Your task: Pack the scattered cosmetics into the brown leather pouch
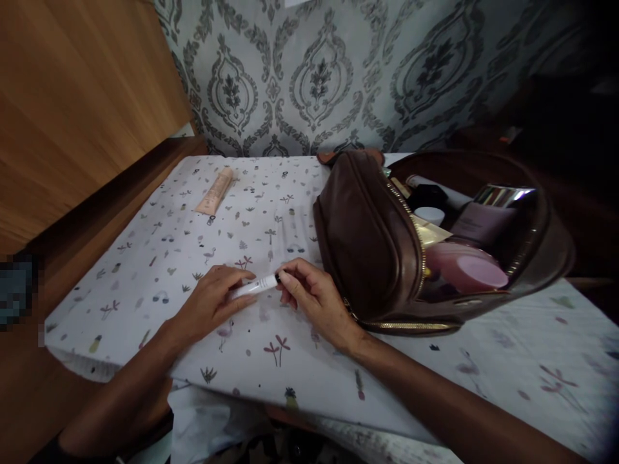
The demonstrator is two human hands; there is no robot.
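Note:
A slim white tube [261, 284] with small print and a dark end lies level between my two hands, just above the patterned cloth. My left hand [213, 299] grips its left part between thumb and fingers. The fingertips of my right hand [309, 293] are closed on the dark end at the tube's right. Right of my hands, a brown leather bag [367, 238] stands unzipped, with a pink round item [476, 269], a mauve container [483, 222] and several other items inside.
A beige squeeze tube [217, 192] lies on the cloth [164, 258] at the back left. Wooden furniture [87, 96] borders the left side, and a patterned wall [314, 77] rises behind the table.

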